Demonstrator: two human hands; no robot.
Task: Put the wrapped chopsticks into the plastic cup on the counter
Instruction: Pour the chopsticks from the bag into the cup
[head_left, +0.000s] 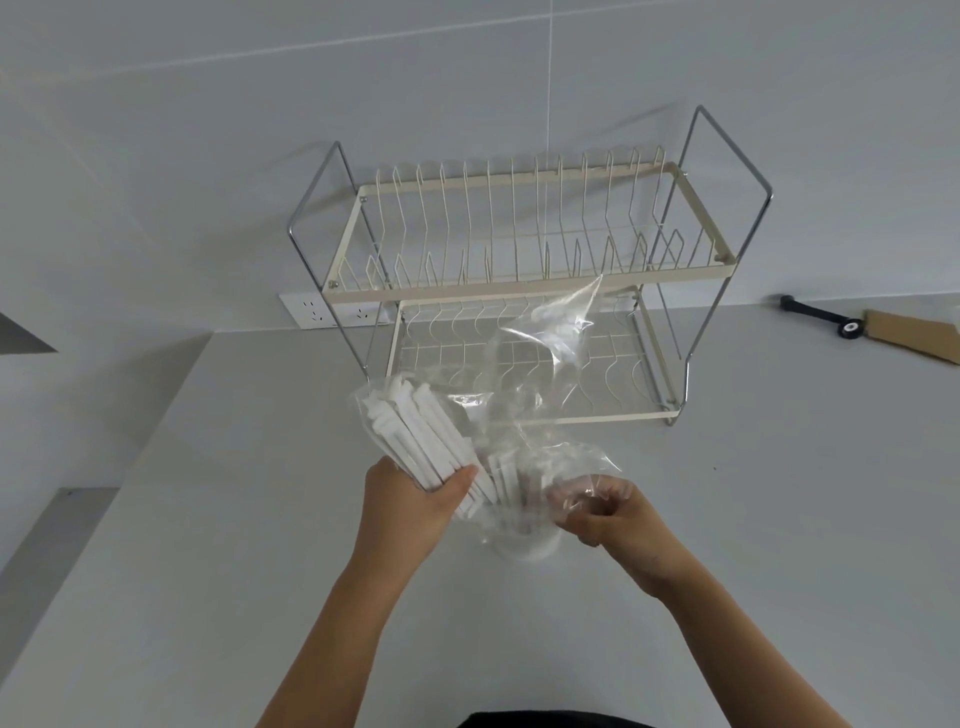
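My left hand (410, 506) grips a bundle of white wrapped chopsticks (415, 431) near its lower end; the sticks fan up and to the left. A clear plastic bag (545, 364) drapes around the bundle and rises toward the rack. My right hand (613, 519) pinches the bag's lower part. Under both hands stands a clear plastic cup (524, 540) on the counter, blurred and partly hidden by the bag. Several chopstick ends (506, 480) hang just above the cup.
A two-tier cream wire dish rack (519, 280) stands against the wall behind the hands. A white wall socket (332, 310) sits to its left. A black-handled tool (818, 314) and a cardboard piece (914, 332) lie at the far right. The grey counter (208, 519) drops off at left.
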